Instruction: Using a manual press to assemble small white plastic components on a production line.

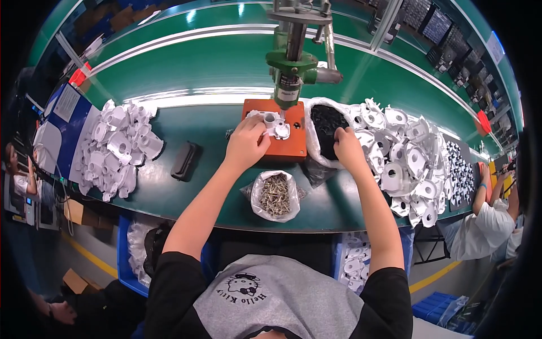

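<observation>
Left hand [247, 142]: fingers curled, tips at the near-left side of a white moulded plastic part with a round collar [280, 129], just right of it; can't tell if clamped. Part sits on an orange rectangular block [288, 150], under a green metal press head [289, 68], up and right of that hand. Right hand [348, 148]: fingers bunched over small black pieces [326, 127] in an open white plastic bag [310, 144]; grip hidden. Below and between hands: clear bag of metal screws [275, 195] on the green desk [226, 212]. Right of right hand: heaped white plastic parts [403, 158].
</observation>
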Available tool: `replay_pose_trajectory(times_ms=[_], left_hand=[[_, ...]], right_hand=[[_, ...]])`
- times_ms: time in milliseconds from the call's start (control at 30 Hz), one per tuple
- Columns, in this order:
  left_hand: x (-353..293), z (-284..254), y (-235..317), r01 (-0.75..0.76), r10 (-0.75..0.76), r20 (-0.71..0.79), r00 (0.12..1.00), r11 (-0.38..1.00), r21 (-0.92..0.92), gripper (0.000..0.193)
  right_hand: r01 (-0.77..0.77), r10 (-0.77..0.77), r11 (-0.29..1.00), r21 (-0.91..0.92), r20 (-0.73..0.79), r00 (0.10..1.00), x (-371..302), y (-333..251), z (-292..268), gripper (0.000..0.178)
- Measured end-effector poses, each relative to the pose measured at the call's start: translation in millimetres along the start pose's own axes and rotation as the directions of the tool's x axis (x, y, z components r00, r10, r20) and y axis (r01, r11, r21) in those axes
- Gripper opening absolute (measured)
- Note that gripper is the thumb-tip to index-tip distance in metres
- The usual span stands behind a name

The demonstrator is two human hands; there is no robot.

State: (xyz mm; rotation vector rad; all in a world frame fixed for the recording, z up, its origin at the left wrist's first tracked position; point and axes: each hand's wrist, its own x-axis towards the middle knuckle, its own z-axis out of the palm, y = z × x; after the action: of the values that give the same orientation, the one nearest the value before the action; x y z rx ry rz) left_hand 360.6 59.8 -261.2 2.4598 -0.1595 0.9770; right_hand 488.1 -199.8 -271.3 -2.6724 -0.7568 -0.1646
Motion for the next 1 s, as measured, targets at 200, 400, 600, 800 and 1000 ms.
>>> replay_pose_trajectory(times_ms=[200,400,600,800,1000], left_hand=[[1,-1,2,0.032,-0.032,0.012,0.999,0.999,-0.022,0.011],[0,0,0,0.02,-0.02,-0.003,1.0,1.0,0.013,0.012],[2,-1,2,-0.003,0.003,-0.009,1.0,1.0,0.013,0.012],[2,-1,3,0.005,-0.005,0.011,1.0,1.0,0.013,0.011],[1,-1,0,0.004,-0.004,0.01,1.0,1.0,0.019,0.011]], right_hand=[[0.056,-0.033,0.889,0.454,-0.058,0.998,15,-5,-14,0.02],[0.096,-0.017,0.684,0.723,-0.116,0.993,28,-49,-6,0.039],[0.038,-0.039,0.645,0.763,-0.017,0.999,39,-88,12,0.026],[0.099,-0.044,0.598,0.796,-0.091,0.995,43,-91,31,0.014],[0.137,-0.157,0.641,0.755,-0.046,0.986,43,-99,19,0.018]])
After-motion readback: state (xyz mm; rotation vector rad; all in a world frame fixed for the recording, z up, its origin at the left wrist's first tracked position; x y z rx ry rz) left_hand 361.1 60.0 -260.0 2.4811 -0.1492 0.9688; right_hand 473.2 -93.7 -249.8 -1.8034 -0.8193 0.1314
